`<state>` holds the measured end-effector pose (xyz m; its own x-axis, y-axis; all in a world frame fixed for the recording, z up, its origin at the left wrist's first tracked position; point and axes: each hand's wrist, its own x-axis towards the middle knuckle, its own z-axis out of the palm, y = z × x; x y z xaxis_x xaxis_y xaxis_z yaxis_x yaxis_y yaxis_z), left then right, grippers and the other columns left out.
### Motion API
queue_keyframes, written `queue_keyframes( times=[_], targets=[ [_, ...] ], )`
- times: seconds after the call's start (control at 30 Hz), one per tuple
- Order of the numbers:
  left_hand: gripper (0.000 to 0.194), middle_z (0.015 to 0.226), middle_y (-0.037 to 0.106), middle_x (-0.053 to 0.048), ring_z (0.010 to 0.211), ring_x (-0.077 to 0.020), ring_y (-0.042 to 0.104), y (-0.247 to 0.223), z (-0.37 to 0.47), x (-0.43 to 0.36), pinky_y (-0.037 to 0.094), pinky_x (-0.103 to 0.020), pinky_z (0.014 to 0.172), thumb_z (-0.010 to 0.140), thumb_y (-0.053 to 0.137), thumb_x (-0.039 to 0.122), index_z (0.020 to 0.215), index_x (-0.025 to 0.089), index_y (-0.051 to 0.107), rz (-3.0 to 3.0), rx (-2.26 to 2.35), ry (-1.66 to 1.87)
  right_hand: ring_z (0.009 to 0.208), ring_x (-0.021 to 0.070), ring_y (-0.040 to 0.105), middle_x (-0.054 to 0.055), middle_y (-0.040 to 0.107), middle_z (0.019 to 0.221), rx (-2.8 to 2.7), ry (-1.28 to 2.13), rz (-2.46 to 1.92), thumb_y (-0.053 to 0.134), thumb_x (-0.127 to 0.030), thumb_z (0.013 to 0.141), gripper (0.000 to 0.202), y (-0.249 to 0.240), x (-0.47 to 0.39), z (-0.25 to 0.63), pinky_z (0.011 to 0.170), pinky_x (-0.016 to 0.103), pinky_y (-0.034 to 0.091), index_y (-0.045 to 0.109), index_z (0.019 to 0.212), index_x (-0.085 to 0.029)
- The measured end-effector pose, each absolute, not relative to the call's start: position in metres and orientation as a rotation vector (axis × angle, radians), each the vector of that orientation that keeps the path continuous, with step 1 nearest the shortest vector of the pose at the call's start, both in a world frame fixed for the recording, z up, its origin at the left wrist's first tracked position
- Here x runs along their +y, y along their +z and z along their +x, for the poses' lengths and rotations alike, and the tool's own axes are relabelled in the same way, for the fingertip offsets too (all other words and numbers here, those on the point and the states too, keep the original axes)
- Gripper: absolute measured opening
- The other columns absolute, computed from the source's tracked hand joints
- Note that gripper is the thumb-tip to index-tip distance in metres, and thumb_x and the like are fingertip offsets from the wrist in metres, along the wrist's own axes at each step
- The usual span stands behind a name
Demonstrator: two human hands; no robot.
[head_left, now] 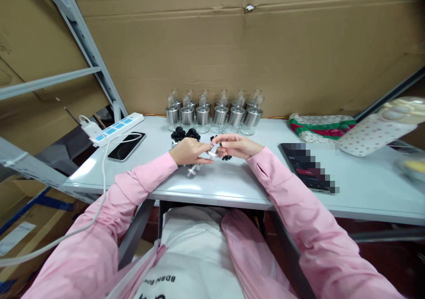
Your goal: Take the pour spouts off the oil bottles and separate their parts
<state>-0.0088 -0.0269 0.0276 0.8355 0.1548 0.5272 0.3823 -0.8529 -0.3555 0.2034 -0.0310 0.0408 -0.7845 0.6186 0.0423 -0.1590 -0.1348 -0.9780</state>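
Note:
My left hand [192, 152] and my right hand [237, 146] meet above the middle of the table. Between their fingertips is a small shiny silver metal piece [213, 151], which both hands pinch. A tiny black bit [220, 144] shows at my right fingertips; its kind is too small to make out. Behind my left hand lies a pile of round black parts [185, 134]. Several silver metal pieces [192, 170] lie under and in front of that hand, partly hidden by it. Small black rings [227, 157] lie beneath my right hand, partly covered.
Two rows of glass bottles with metal sleeves [220, 116] stand at the back. On the left are a phone [127, 147] and a power strip [117, 128] with a white cable. A tablet-like device [307, 168], a patterned pouch [320, 128] and a dotted tumbler [372, 133] are rightward.

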Motion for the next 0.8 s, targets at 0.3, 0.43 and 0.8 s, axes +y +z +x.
queue_keyframes(
  times=[0.3,0.43,0.8],
  targets=[
    [0.043,0.055,0.057,0.002,0.048,-0.0102,0.053,0.033,-0.024,-0.016,0.035,-0.022,0.052,0.091,0.029,0.049,0.089,0.015,0.055,-2.718,-0.692,-0.832,0.054,0.0083,0.044,-0.006,0.045,0.057,-1.603,1.741,-0.515,0.072,-0.038,0.068,0.032,0.043,-0.029,0.203,0.058,0.025,0.037,0.054,0.083,-0.017],
    [0.026,0.077,0.062,-0.002,0.061,-0.0104,0.055,0.032,-0.040,0.004,0.039,-0.021,0.059,0.091,0.034,0.028,0.095,0.014,0.055,-2.641,-1.060,-0.918,0.055,0.0083,0.043,-0.006,0.041,0.058,-1.414,1.641,-0.558,0.071,-0.035,0.068,0.029,0.047,-0.026,0.204,0.059,0.026,0.039,0.050,0.082,-0.020],
    [0.029,0.106,0.058,-0.007,0.096,-0.0190,0.051,0.017,-0.051,0.031,0.039,-0.033,0.086,0.087,0.040,0.019,0.108,0.020,0.060,-2.833,-1.036,-0.539,0.059,0.0088,0.046,-0.005,0.046,0.060,-1.246,1.653,-0.594,0.069,-0.022,0.068,0.024,0.047,-0.022,0.205,0.061,0.025,0.042,0.052,0.084,-0.020]
  ],
)
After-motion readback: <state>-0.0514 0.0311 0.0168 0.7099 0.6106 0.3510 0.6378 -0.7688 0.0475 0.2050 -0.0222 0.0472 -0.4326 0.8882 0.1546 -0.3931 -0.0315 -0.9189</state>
